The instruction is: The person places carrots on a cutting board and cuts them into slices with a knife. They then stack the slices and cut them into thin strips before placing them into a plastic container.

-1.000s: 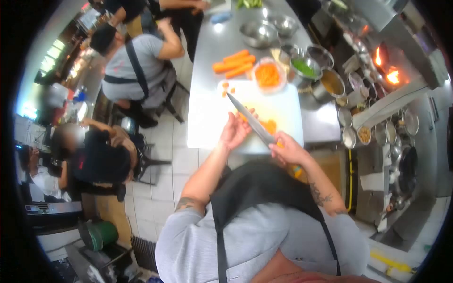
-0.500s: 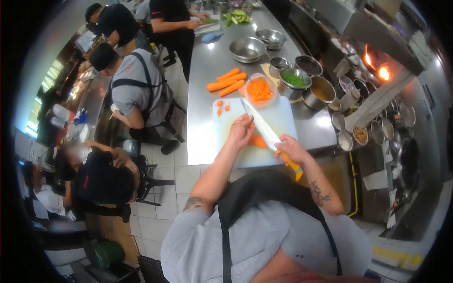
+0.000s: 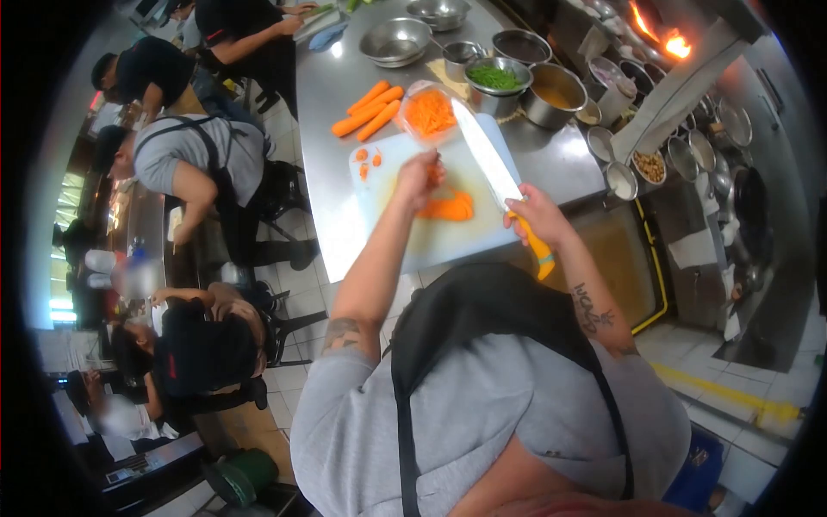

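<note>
My right hand (image 3: 534, 214) is closed around the yellow handle of a chef's knife (image 3: 488, 157). Its blade points away from me over the right side of the white cutting board (image 3: 409, 241). Above the board's middle, my left hand (image 3: 419, 181) is closed and slightly blurred, with orange carrot bits showing at its fingers. Just beside it, sliced carrot (image 3: 452, 207) lies on the board. Small carrot ends (image 3: 363, 164) sit at the board's far left. A clear container of carrot strips (image 3: 429, 114) stands at the board's far edge.
Whole peeled carrots (image 3: 370, 110) lie left of the container on the steel table (image 3: 332, 185). Behind and right are metal bowls (image 3: 394, 41), a bowl of chopped greens (image 3: 498, 77) and a pot of brown liquid (image 3: 556, 90). Flames (image 3: 676, 45) burn at right; co-workers (image 3: 202, 164) are at left.
My left hand has moved away from the blade, toward the left, uncovering more of the sliced carrot. The knife has shifted rightward from the board's middle. The whole view has tilted.
</note>
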A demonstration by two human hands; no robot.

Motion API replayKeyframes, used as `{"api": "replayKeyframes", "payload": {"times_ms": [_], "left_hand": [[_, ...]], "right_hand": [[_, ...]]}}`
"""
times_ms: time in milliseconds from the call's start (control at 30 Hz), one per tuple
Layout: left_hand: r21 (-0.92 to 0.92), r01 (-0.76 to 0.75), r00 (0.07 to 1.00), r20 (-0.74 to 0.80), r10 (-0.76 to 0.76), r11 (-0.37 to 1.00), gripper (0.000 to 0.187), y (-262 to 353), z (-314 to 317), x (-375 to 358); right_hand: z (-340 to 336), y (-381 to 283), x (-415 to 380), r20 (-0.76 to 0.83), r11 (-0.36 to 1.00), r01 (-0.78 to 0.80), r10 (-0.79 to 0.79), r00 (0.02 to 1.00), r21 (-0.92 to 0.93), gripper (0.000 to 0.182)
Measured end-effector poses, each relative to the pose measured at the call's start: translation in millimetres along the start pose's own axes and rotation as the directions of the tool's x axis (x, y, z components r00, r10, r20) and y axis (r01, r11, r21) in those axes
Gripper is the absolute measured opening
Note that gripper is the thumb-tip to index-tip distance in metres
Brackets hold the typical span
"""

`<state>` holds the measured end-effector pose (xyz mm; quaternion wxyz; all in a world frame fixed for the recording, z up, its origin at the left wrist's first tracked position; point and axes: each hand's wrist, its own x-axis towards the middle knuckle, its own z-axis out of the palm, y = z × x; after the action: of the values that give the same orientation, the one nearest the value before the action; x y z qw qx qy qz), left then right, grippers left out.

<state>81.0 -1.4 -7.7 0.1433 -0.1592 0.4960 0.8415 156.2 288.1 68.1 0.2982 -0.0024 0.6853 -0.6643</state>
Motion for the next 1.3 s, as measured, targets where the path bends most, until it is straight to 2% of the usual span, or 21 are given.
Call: {"api": "replayKeyframes", "payload": {"times_ms": [33, 67, 100, 133, 167, 300, 400, 500, 600, 700, 800, 900, 967, 1033, 1133, 1233, 1300], "left_hand": [[0.296, -0.056, 0.995, -0.062, 0.077, 0.954, 0.021, 13.5, 0.2, 2.6], [0.565, -0.071, 0.992, -0.046, 0.118, 0.822, 0.02, 14.6, -11.3, 20.0], [0.79, -0.154, 0.983, 0.06, 0.176, 0.593, 0.017, 19.2, -15.6, 25.0], [0.924, -0.236, 0.963, 0.182, 0.197, 0.301, 0.016, 21.6, -19.0, 28.6], [0.951, -0.308, 0.935, 0.307, 0.178, -0.022, 0.017, 21.4, -20.4, 32.1], [0.882, -0.446, 0.892, 0.423, -0.16, -0.152, 0.024, 12.7, -16.3, 41.5], [0.798, -0.544, 0.838, 0.503, -0.21, -0.26, 0.019, 7.5, -8.0, 37.4], [0.814, -0.495, 0.865, 0.429, -0.26, -0.303, 0.025, 7.7, 2.7, 35.0], [0.863, -0.428, 0.895, 0.364, -0.257, -0.269, 0.03, 2.0, -1.5, 40.3], [0.845, -0.422, 0.896, 0.333, -0.294, -0.329, 0.035, 5.2, -1.2, 40.8], [0.898, -0.347, 0.925, 0.281, -0.255, -0.269, 0.036, 29.6, 3.3, 35.5], [0.936, -0.327, 0.944, 0.318, -0.092, -0.126, 0.035, 70.4, 0.4, 67.4], [0.926, -0.331, 0.932, 0.351, 0.089, -0.182, 0.025, 97.2, 1.3, 94.2], [0.936, -0.278, 0.947, 0.305, 0.1, -0.214, 0.024, 129.7, 17.8, 95.5], [0.941, -0.333, 0.891, 0.335, 0.307, -0.063, 0.03, 139.4, 6.1, 115.2], [0.955, -0.296, 0.894, 0.286, 0.345, -0.026, 0.036, 136.9, 1.1, 112.4], [0.944, -0.329, 0.866, 0.29, 0.407, 0.028, 0.032, 125.0, -4.3, 107.0]], "right_hand": [[-1.2, 1.3, -3.5, -0.032, 1.0, -0.002, 0.003, 0.999, 0.015, 0.027], [-2.7, -0.1, -10.0, -0.057, 1.0, 0.002, -0.001, 0.998, 0.025, 0.025], [-5.0, 1.8, -14.3, -0.082, 0.999, -0.003, 0.006, 0.997, 0.034, 0.023], [-7.6, 4.4, -18.8, -0.107, 0.999, -0.008, 0.012, 0.994, 0.042, 0.021], [-10.6, 7.5, -23.0, -0.132, 0.999, -0.012, 0.019, 0.991, 0.05, 0.019], [-20.6, 32.7, -34.3, -0.142, 0.998, -0.006, 0.016, 0.99, 0.068, 0.018], [-24.7, 44.8, -42.5, -0.164, 0.996, -0.01, 0.025, 0.986, 0.088, 0.019], [-29.8, 53.5, -49.1, -0.188, 0.995, -0.009, 0.028, 0.982, 0.102, 0.022], [-35.6, 56.2, -51.6, -0.195, 0.994, -0.007, 0.029, 0.98, 0.113, 0.022], [-41.8, 58.2, -51.0, -0.196, 0.994, -0.008, 0.029, 0.98, 0.108, 0.022], [-43.5, 60.3, -55.9, -0.211, 0.995, -0.022, 0.041, 0.977, 0.095, 0.021], [-45.1, 63.4, -59.9, -0.218, 0.994, -0.033, 0.055, 0.974, 0.104, 0.02], [-47.2, 69.8, -59.3, -0.204, 0.993, -0.031, 0.054, 0.978, 0.112, 0.02], [-45.5, 69.7, -60.2, -0.207, 0.992, -0.028, 0.053, 0.977, 0.123, 0.02], [-45.6, 71.9, -61.1, -0.209, 0.991, -0.034, 0.06, 0.976, 0.128, 0.02], [-47.8, 79.5, -59.7, -0.204, 0.991, -0.04, 0.066, 0.977, 0.126, 0.02], [-48.6, 84.4, -59.3, -0.191, 0.992, -0.047, 0.069, 0.979, 0.113, 0.02]]}}
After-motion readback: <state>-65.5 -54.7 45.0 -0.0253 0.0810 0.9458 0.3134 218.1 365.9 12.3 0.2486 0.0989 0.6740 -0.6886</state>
